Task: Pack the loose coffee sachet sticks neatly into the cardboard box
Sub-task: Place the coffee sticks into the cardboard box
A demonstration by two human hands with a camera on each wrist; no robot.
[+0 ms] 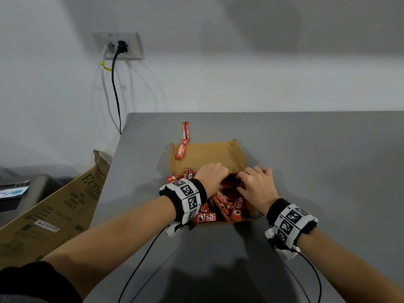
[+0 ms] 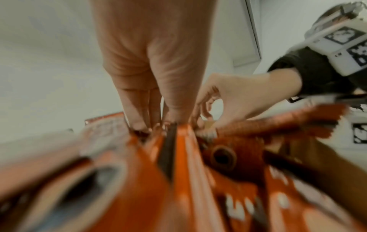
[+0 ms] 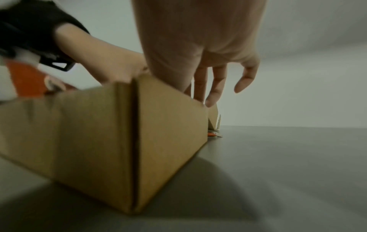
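An open cardboard box [image 1: 207,154] sits mid-table with its lid flap laid back; the right wrist view shows its near corner [image 3: 99,133]. Inside is a jumbled heap of red coffee sachets [image 1: 225,206] [image 2: 188,172]. My left hand [image 1: 212,173] [image 2: 157,124] reaches into the heap, fingers and thumb closing on sachet ends. At the box's far right corner is my right hand [image 1: 253,182] [image 3: 214,94], thumb on the sachets and fingers hanging loosely over the wall. One loose sachet [image 1: 181,149] lies on the lid flap. Another sachet [image 1: 185,130] lies on the table behind it.
The grey table [image 1: 306,149] meets a white wall at the back. A large brown carton [image 1: 54,206] leans against its left side beside a grey device [image 1: 21,189]. A wall socket [image 1: 119,45] trails cables. Both wrist cables [image 1: 142,259] cross the near table.
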